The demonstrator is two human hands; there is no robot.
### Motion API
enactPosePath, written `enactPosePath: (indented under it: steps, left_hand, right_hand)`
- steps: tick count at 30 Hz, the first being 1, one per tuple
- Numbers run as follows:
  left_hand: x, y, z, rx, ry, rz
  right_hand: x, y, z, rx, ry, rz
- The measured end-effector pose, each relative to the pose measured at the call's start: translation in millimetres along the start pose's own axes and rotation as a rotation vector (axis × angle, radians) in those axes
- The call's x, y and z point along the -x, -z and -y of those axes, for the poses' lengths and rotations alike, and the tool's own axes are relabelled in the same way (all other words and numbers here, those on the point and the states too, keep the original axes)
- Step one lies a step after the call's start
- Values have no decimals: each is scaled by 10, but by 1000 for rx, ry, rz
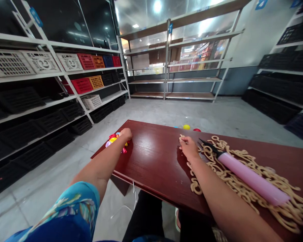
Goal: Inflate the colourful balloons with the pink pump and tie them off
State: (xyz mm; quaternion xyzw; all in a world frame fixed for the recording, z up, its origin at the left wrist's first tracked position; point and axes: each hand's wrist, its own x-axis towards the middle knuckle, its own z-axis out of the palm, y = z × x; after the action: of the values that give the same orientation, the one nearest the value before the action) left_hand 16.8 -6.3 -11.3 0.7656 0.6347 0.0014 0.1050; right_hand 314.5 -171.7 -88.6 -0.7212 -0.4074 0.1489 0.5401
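Note:
My left hand (pixel 126 134) is at the left end of the dark red table, with its fingers curled down beside a small heap of bright, limp balloons (pixel 113 140). What its fingers grip, if anything, is hidden. Over the middle right of the table, my right hand (pixel 189 147) is closed in a pinch, a bit of a beige curled strand (pixel 181 137) showing at its fingertips. Beside and beneath my right forearm spreads a tangle of beige, rope-like curled strands (pixel 232 179). On top of them lies a pink hand pump (pixel 252 178) with a black nozzle.
The brown-red table (pixel 154 151) stands in front of my legs. Yellow (pixel 186 127) and red (pixel 197 129) round things show past its far edge. Racks with plastic crates (pixel 82 85) line the left; black crates (pixel 280 84) stand right. A white cord (pixel 134 193) hangs at the near edge.

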Motion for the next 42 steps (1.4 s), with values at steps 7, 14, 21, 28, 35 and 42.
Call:
enactPosePath:
  steps: [7,14,21,28,35,42]
  left_hand:
    - [104,175,-247,317,-168,-170]
    - [475,-11,-1036,943,-425,141]
    - [628,-502,-1679,1020,-507,202]
    - [801,-707,-1796,1362,-342,204]
    - [918,-758,-1835,1536,-224,812]
    - [706,-678,-1696,1781,-202,799]
  right_hand:
    - [41,-9,126,-155,23,38]
    - [177,-1,353,-329,180,225]
    - [95,15,280,-194,246,157]
    - [-26,77,188,-109,190,-82]
    - [187,129,460,107,583,33]
    - [303,171,609,340,929,227]
